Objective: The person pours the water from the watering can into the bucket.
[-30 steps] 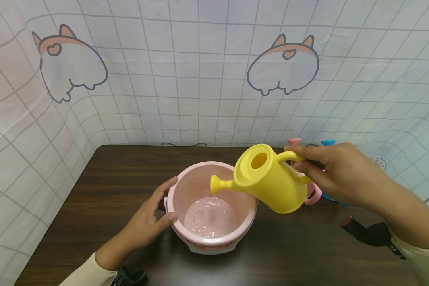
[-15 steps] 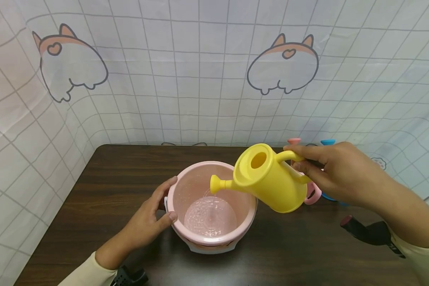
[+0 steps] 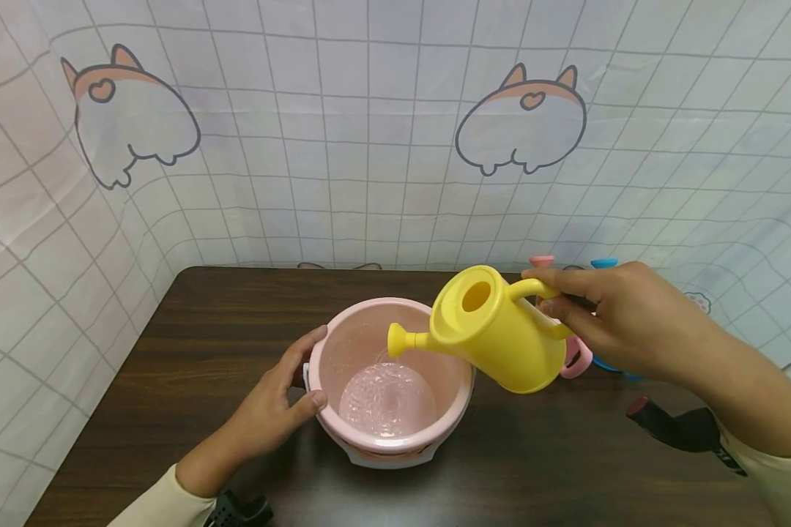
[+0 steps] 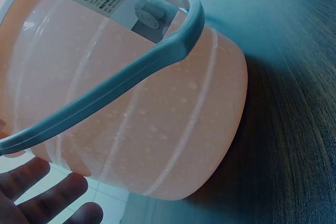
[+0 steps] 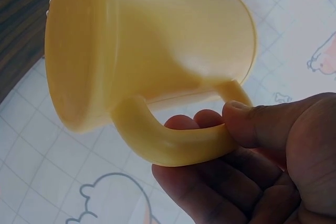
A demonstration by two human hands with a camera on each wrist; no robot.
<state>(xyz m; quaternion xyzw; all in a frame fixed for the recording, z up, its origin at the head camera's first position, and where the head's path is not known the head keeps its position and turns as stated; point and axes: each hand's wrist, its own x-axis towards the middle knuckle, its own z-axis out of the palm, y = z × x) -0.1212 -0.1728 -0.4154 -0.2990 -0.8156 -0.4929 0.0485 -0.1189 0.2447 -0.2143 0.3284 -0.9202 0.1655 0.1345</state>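
A yellow watering can (image 3: 494, 337) hangs tilted over a pink bucket (image 3: 395, 443), its round spout head above the opening. My right hand (image 3: 622, 311) grips the can's handle (image 5: 181, 145); in the right wrist view the thumb presses on it and fingers curl beneath. Thin streams of water (image 3: 389, 355) run from the spout, and shallow rippling water covers the bucket's bottom. My left hand (image 3: 270, 406) holds the bucket's left rim with thumb and index finger. Its other fingers (image 4: 55, 198) hang below the bucket's lowered carry handle (image 4: 131, 74) in the left wrist view.
Behind the right hand stand a pink watering can (image 3: 576, 357) and a blue one (image 3: 604, 263), both mostly hidden. The dark wooden table (image 3: 198, 351) ends at a white gridded curtain (image 3: 343, 146) with cartoon corgi prints. Black wrist mounts show on both forearms.
Water keeps falling into the bucket, and the ripples on its surface shift. Both hands, the watering can and the bucket stay practically in place.
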